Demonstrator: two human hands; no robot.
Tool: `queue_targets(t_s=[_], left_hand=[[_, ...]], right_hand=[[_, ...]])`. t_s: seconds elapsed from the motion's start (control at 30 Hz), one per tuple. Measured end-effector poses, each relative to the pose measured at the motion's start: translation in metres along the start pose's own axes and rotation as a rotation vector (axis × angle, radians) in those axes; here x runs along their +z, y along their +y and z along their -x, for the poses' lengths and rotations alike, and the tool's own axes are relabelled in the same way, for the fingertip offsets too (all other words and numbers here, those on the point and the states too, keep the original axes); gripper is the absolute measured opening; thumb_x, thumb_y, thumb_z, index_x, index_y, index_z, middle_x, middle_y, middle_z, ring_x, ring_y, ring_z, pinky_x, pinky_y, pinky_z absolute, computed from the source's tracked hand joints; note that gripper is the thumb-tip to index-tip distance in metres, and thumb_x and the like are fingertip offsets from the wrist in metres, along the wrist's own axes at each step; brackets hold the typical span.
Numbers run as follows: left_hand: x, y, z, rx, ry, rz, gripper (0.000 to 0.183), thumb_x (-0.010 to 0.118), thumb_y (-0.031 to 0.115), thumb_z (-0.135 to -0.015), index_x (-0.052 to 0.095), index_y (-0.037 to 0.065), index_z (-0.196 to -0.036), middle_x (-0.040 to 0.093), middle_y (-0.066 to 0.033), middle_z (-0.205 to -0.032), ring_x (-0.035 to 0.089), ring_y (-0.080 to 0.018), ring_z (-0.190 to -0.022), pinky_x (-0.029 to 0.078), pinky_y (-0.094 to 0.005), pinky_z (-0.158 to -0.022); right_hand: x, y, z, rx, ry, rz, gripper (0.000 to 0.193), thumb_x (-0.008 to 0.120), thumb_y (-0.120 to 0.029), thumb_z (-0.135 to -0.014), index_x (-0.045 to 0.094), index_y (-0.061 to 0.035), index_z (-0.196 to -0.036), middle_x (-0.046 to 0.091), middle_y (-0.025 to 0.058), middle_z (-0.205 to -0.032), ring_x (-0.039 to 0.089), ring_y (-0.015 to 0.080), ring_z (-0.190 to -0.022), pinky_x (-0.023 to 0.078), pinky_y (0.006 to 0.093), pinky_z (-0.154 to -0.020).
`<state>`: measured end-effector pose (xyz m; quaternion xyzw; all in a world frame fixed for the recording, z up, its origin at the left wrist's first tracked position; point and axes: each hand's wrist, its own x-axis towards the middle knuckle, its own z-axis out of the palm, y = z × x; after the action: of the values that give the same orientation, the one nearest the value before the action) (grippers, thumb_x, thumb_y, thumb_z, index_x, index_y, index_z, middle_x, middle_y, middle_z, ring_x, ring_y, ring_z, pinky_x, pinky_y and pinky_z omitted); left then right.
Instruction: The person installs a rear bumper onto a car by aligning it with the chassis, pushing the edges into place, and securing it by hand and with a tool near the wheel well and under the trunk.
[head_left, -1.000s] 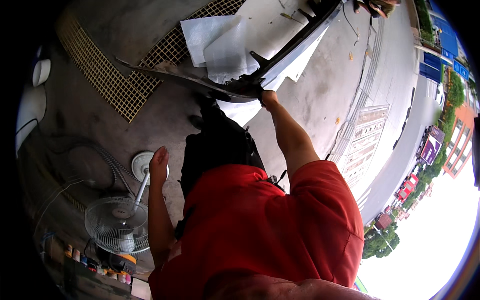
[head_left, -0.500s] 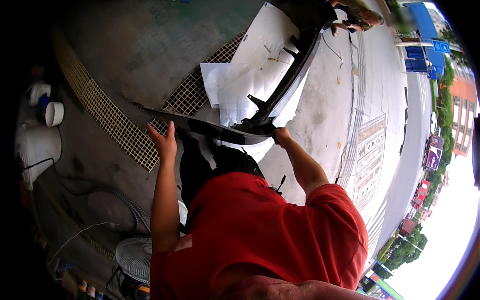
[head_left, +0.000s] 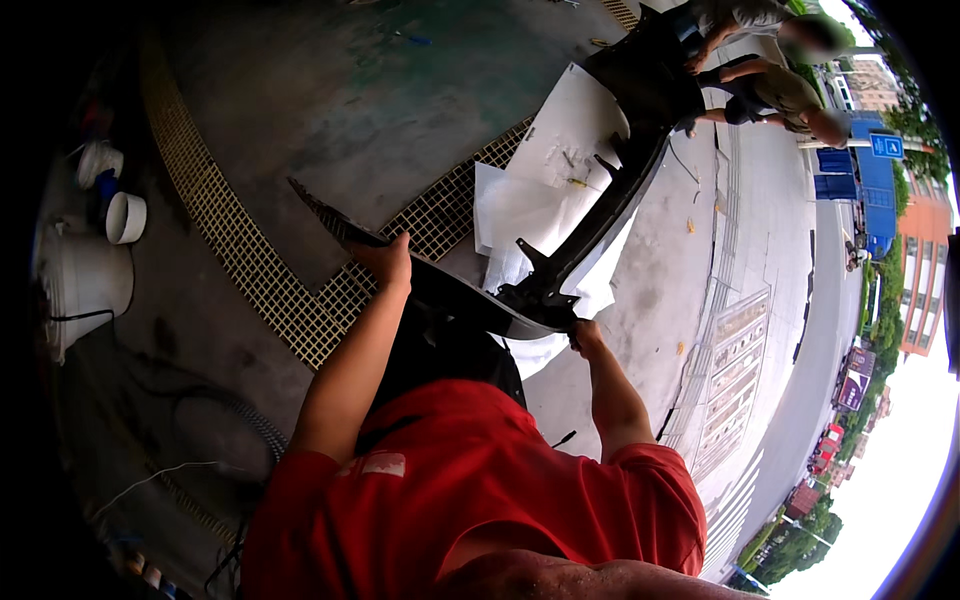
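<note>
A long, curved black car bumper (head_left: 468, 301) stretches in front of me, its near corner bending round close to my waist. My left hand (head_left: 390, 263) is closed round the upper edge of its left arm, and the fingertips are partly hidden behind it. At the near right corner my right hand (head_left: 588, 338) grips the bumper's edge. Brackets stick out from its inner side. Underneath lie a large white board (head_left: 565, 125) and a crumpled whitish sheet (head_left: 508, 205). Two people (head_left: 790, 95) bend over the far end, with hands at or near it.
Metal floor grating (head_left: 215, 210) curves along the left, and a second strip (head_left: 440, 205) runs under the white sheets. A white bucket (head_left: 92, 285) and a white round container (head_left: 126, 218) stand far left. Hoses lie lower left. Pale paving (head_left: 645, 250) leads to a road on the right.
My left hand was open beside the bumper and has now closed on its left arm. The view has shifted, and a second person shows at the far end. My right hand keeps its grip.
</note>
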<state>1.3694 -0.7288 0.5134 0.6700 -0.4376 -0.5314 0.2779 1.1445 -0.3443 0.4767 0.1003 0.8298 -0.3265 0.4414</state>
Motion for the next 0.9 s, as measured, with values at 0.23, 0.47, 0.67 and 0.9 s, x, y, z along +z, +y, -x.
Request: queue_targets(t_s=[0.23, 0.47, 0.67, 0.9], left_hand=[[-0.035, -0.012, -0.085, -0.206, -0.111, 0.120, 0.074, 0.051, 0.001, -0.075, 0.011, -0.006, -0.136, 0.036, -0.0237, -0.125, 0.044, -0.0327, -0.104, 0.032, -0.0307, -0.092], [-0.092, 0.064, -0.096, -0.316, -0.113, 0.266, 0.062, 0.057, 0.018, -0.078, 0.030, 0.011, -0.134, 0.036, -0.0137, -0.128, 0.041, -0.0312, -0.112, 0.037, -0.0494, -0.085], [-0.097, 0.123, -0.158, -0.189, -0.140, 0.332, 0.080, 0.063, 0.017, -0.070, 0.020, 0.020, -0.138, 0.031, -0.0087, -0.133, 0.037, -0.0286, -0.116, 0.038, -0.0523, -0.081], [-0.052, 0.164, -0.289, -0.159, -0.227, 0.292, 0.062, 0.066, 0.028, -0.072, 0.039, 0.012, -0.126, 0.038, -0.0064, -0.129, 0.041, -0.0248, -0.112, 0.039, -0.0477, -0.080]], right_hand=[[0.063, -0.033, 0.000, -0.034, -0.105, -0.128, 0.012, 0.044, -0.004, -0.077, 0.046, -0.0060, -0.065, 0.040, 0.0048, -0.048, 0.035, 0.0145, -0.033, 0.025, 0.0282, -0.031], [0.109, -0.091, 0.001, -0.118, -0.070, -0.075, 0.014, 0.043, -0.005, -0.077, 0.050, -0.0039, -0.065, 0.044, 0.0050, -0.051, 0.039, 0.0141, -0.037, 0.029, 0.0288, -0.033], [0.140, -0.198, 0.011, -0.214, -0.029, -0.031, 0.020, 0.042, -0.008, -0.079, 0.056, 0.0003, -0.068, 0.050, 0.0076, -0.053, 0.044, 0.0162, -0.039, 0.033, 0.0295, -0.034], [0.173, -0.287, -0.047, -0.244, -0.084, -0.020, 0.018, 0.044, -0.009, -0.079, 0.054, -0.0003, -0.067, 0.050, 0.0085, -0.054, 0.044, 0.0171, -0.040, 0.034, 0.0305, -0.035]])
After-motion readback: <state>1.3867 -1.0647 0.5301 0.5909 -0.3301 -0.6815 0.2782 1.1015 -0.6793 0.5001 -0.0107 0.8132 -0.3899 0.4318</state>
